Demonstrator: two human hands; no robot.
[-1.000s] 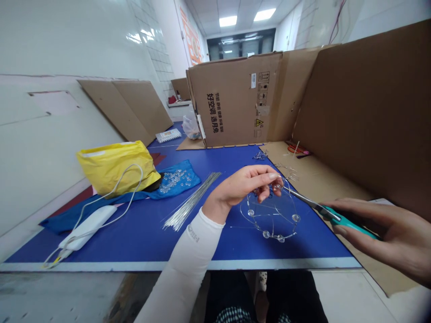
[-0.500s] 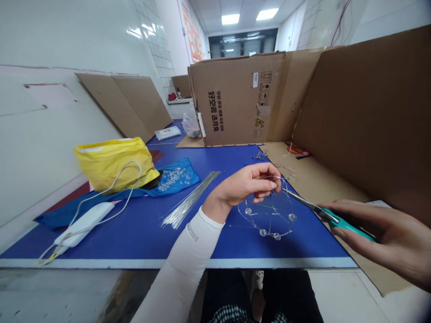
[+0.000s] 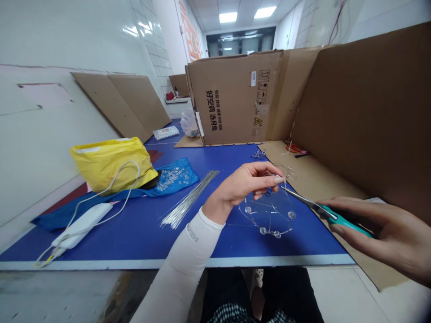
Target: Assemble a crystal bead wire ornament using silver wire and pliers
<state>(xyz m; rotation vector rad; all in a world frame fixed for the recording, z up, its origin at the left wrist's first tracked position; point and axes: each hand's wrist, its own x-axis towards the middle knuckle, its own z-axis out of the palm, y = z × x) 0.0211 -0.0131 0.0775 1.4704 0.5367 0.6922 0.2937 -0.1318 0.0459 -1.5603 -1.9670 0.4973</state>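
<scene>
My left hand (image 3: 251, 181) pinches the top of a round wire frame (image 3: 269, 213) that has several clear beads along its lower edge. My right hand (image 3: 384, 229) holds green-handled pliers (image 3: 336, 217), whose long metal jaws point left and reach the wire beside my left fingertips. Whether the jaws touch the wire I cannot tell. Left of my left wrist, a bundle of straight silver wires (image 3: 190, 199) lies on the blue table (image 3: 141, 237). Loose clear beads (image 3: 173, 177) sit on a blue cloth (image 3: 190, 170) farther left.
On the left are a yellow bag (image 3: 112, 163) and a white power strip (image 3: 82, 224) with its cord. Tall cardboard (image 3: 235, 98) stands at the back and right. Small wire pieces (image 3: 259, 154) and orange-handled scissors (image 3: 293, 148) lie beyond my hands.
My left fingers have shifted slightly on the wire, with the fingertips a little farther right. The plier tips have moved slightly left. The whole view has shifted a little.
</scene>
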